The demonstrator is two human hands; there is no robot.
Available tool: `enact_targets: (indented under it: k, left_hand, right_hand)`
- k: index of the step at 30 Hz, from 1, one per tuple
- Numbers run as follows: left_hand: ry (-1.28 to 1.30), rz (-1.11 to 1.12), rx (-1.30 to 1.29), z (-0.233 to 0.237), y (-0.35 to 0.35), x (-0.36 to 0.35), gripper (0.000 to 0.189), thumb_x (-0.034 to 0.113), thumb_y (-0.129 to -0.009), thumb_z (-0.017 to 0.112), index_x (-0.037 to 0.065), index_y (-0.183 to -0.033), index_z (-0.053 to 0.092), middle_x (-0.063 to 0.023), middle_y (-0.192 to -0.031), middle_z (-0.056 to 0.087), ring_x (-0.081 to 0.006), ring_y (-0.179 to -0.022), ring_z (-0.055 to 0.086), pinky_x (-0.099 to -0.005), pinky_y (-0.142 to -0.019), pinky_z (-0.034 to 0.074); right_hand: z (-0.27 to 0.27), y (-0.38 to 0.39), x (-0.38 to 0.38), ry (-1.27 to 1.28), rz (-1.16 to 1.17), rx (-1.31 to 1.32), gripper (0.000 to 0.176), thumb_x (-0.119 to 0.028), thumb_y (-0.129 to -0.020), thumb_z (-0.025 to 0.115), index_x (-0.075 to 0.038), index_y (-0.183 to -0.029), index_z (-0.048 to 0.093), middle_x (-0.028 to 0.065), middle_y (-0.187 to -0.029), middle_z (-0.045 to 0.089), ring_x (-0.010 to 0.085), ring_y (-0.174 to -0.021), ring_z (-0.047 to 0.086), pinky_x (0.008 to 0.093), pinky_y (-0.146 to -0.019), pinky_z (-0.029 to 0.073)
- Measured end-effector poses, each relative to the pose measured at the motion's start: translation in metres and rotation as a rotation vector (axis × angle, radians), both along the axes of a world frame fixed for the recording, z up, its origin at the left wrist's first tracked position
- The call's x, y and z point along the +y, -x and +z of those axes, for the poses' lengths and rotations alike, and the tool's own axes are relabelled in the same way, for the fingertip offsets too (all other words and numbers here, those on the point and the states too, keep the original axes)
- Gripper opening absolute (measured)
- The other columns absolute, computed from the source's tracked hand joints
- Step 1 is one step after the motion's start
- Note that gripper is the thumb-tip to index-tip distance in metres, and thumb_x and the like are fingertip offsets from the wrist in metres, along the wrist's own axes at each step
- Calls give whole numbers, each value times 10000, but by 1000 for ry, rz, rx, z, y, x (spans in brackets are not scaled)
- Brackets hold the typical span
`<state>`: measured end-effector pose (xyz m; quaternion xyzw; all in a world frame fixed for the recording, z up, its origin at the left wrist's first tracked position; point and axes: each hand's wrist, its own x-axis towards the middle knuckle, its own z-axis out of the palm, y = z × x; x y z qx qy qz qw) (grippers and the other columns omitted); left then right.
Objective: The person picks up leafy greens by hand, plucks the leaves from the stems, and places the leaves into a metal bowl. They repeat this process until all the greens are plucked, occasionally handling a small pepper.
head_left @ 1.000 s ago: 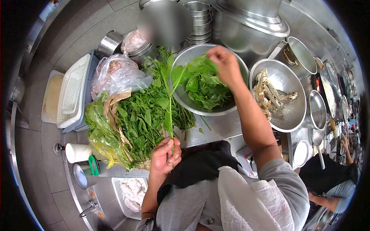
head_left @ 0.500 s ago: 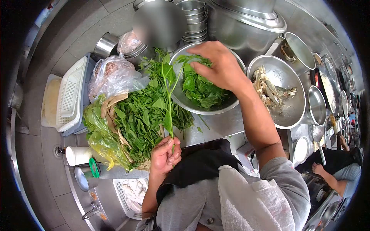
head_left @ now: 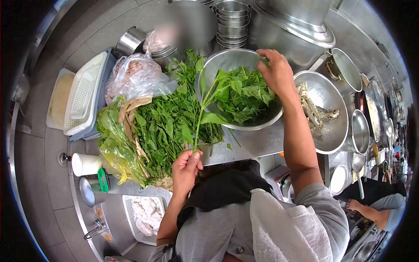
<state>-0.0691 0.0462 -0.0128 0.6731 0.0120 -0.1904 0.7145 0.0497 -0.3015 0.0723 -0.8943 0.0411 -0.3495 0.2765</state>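
My left hand [head_left: 186, 169] pinches the lower end of a leafy green stem [head_left: 201, 114], which stands up with a few leaves on it. Over the right side of a steel bowl [head_left: 209, 65] is my right hand [head_left: 279, 72], its thumb and fingers curved and apart. A small blur of green shows between them. Loose picked leaves [head_left: 242, 98] fill much of the bowl. Left of the bowl lies a large heap of leafy greens [head_left: 159, 124] on brown paper and a yellow-green plastic bag [head_left: 114, 148].
A steel colander [head_left: 325, 135] with fish remains stands right of the bowl. Behind are stacked steel containers [head_left: 231, 30] and a large lidded pot [head_left: 283, 39]. At left are a bag of meat [head_left: 131, 78] and white baskets [head_left: 83, 96]. Another person's arm [head_left: 366, 212] shows at right.
My right hand has moved right, from near the stem's top to the bowl's right side. The stem in my left hand now leans right, with fewer leaves at its top. The view has shifted slightly.
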Motion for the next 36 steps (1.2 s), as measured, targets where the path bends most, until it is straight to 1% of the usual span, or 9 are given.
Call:
enact_targets:
  k: [8, 11, 16, 21, 24, 26, 30, 33, 36]
  left_hand:
    - [-468, 116, -459, -3, -4, -3, 189, 141, -1010, 636, -5, -1110, 702, -4, -796, 640, -82, -702, 560, -251, -647, 475]
    - [-574, 103, -512, 8, -2, -4, 187, 140, -986, 652, -7, -1088, 706, -156, -924, 731, -242, -776, 693, -330, -728, 538]
    - [-547, 78, -436, -8, 4, 4, 188, 153, -990, 645, 7, -1091, 707, -143, -903, 729, -251, -770, 692, -335, -719, 534]
    - [-361, 160, -171, -19, -10, 10, 261, 162, -1020, 598, -18, -1200, 654, -75, -937, 715, -170, -828, 642, -317, -771, 514]
    - [-274, 311, -317, -17, -69, -16, 344, 162, -1019, 593, -44, -1295, 599, -138, -1121, 691, -207, -1004, 637, -326, -897, 491]
    - [-581, 264, -653, -14, -111, -36, 414, 158, -1002, 561, -25, -1372, 540, -264, -1260, 622, -425, -1145, 608, -451, -991, 482]
    - [-962, -49, -477, -57, -146, -64, 627, 196, -958, 608, 26, -1521, 388, -286, -1497, 436, -455, -1330, 474, -472, -1132, 384]
    - [-980, -17, -669, -38, -113, -55, 626, 203, -951, 629, 44, -1514, 408, -273, -1497, 445, -442, -1328, 483, -488, -1107, 399]
    - [-790, 219, -884, -35, -75, -12, 392, 129, -903, 702, 22, -1273, 626, -217, -1238, 634, -406, -1151, 600, -481, -1001, 461]
  right_hand:
    - [31, 32, 62, 416, 453, -111, 312, -107, -831, 721, -168, -1137, 732, 70, -1297, 642, 307, -1264, 547, 444, -1038, 435]
    - [14, 25, 72, 567, 574, -11, 201, -117, -810, 728, -142, -1010, 730, 49, -1323, 621, 307, -1319, 501, 468, -1045, 423]
    - [2, 24, 74, 398, 697, 59, 105, -81, -818, 713, -90, -923, 706, 60, -1103, 718, 270, -1175, 617, 424, -993, 472]
    - [-13, 19, 41, -308, 362, -43, 180, -29, -862, 688, -49, -1035, 730, 97, -983, 731, 241, -1004, 669, 359, -886, 513]
    - [-27, 25, 41, -32, 260, -1, 301, -57, -865, 696, -76, -1165, 699, 141, -1079, 703, 324, -1035, 641, 402, -916, 504]
    - [-36, 31, 50, 116, 267, 51, 388, -68, -867, 693, -73, -1253, 655, 168, -1137, 675, 380, -1060, 613, 431, -930, 496]
    - [-44, 52, 87, 106, 417, 65, 364, -29, -850, 693, -45, -1213, 667, 164, -1135, 682, 372, -1070, 621, 430, -938, 501]
    - [-53, 69, 105, 79, 547, 99, 346, 4, -839, 691, -40, -1182, 677, 162, -1132, 687, 365, -1049, 637, 424, -924, 516]
    - [-64, 77, 126, 35, 643, 132, 322, 25, -829, 689, -43, -1143, 688, 151, -1106, 697, 351, -984, 667, 421, -873, 541]
